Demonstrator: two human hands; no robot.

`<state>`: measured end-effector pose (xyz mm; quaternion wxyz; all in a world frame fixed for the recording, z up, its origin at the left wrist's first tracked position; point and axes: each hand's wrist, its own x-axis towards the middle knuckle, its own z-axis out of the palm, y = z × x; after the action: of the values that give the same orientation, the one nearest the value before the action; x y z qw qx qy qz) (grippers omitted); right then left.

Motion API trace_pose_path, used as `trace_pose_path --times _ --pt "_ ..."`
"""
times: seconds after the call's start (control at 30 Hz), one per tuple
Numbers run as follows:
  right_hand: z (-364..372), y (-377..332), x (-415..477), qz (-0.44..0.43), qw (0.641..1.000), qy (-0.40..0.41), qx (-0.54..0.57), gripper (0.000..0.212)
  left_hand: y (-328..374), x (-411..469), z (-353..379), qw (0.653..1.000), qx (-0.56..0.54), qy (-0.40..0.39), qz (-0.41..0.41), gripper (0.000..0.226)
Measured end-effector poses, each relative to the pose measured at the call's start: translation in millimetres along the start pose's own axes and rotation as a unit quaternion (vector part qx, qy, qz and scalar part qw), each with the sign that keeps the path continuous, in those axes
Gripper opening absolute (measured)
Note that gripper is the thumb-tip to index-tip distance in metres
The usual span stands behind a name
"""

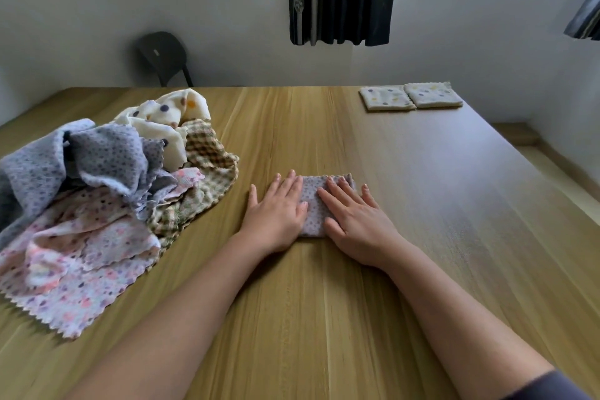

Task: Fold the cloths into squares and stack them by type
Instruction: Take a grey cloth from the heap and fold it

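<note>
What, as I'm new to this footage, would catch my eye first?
The left hand and right hand press flat on a folded lilac dotted cloth in the middle of the table. A tumbled heap of unfolded cloths lies to the left, and two folded cream spotted squares sit side by side at the far right.

Grey cloth (312,204): small dots, pinked edge, folded small, flat at mid-table (422,204).

Pile (107,191) at left edge, unfolded and crumpled: grey dotted piece (107,153) on top, cream spotted piece (162,117) behind, checked piece (207,156) on its right side, pink floral piece (81,253) spread nearest.

Two cream squares, folded, side by side and touching, at far right corner: left square (386,97), right square (433,95).
</note>
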<state>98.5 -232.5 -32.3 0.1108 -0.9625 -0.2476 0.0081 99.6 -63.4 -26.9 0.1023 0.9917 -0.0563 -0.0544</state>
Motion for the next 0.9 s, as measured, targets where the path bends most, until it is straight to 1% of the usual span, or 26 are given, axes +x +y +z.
trace_pose_path --times 0.07,0.1,0.17,0.23,0.27,0.3,0.33,0.37,0.43,0.47,0.53,0.6,0.67,0.77,0.9 --pt "0 0 -1 0.006 1.0 0.003 0.015 0.07 0 0 0 1.0 0.019 -0.008 -0.006 0.056" --pt "0 0 -2 0.01 0.999 0.016 0.039 0.067 3 1 -3 1.0 0.03 -0.003 -0.008 0.057" --pt "-2 0 -3 0.042 0.986 0.091 0.13 0.054 9 4 -6 0.999 0.031 0.033 -0.001 0.058" --pt "-8 2 -4 0.1 0.948 0.198 0.227 0.045 15 5 -5 0.998 0.002 0.062 0.027 0.059" --pt "-12 4 -6 0.135 0.925 0.232 0.27 0.041 16 6 -2 0.997 -0.01 0.058 0.041 0.058" --pt "-18 6 -7 0.169 0.9 0.245 0.319 0.037 16 8 1 0.998 -0.019 0.045 0.049 0.058" --pt "-24 7 -9 0.199 0.875 0.234 0.373 0.032 15 9 2 0.998 -0.025 0.029 0.05 0.057" --pt "-31 9 -11 0.225 0.851 0.203 0.429 0.028 14 11 4 0.998 -0.027 0.017 0.047 0.057" --pt "-40 12 -15 0.258 0.809 0.112 0.517 0.024 13 13 6 0.999 -0.02 0.011 0.044 0.058" --pt "-44 12 -19 0.265 0.794 0.072 0.542 0.023 13 13 6 0.999 -0.017 0.013 0.041 0.058" --pt "-47 13 -24 0.262 0.776 0.023 0.573 0.021 14 13 6 0.999 -0.015 0.017 0.037 0.057" --pt "-48 14 -27 0.251 0.77 -0.016 0.586 0.021 13 12 7 0.999 -0.014 0.021 0.028 0.057" --pt "-48 15 -27 0.225 0.766 -0.061 0.599 0.019 11 9 6 0.999 -0.013 0.026 0.019 0.057" --pt "-46 14 -26 0.145 0.752 -0.138 0.628 0.015 5 7 3 0.999 -0.032 0.021 0.017 0.055" --pt "-42 7 -20 0.06 0.721 -0.228 0.651 0.009 -2 10 -3 0.997 -0.065 0.0 0.034 0.052"
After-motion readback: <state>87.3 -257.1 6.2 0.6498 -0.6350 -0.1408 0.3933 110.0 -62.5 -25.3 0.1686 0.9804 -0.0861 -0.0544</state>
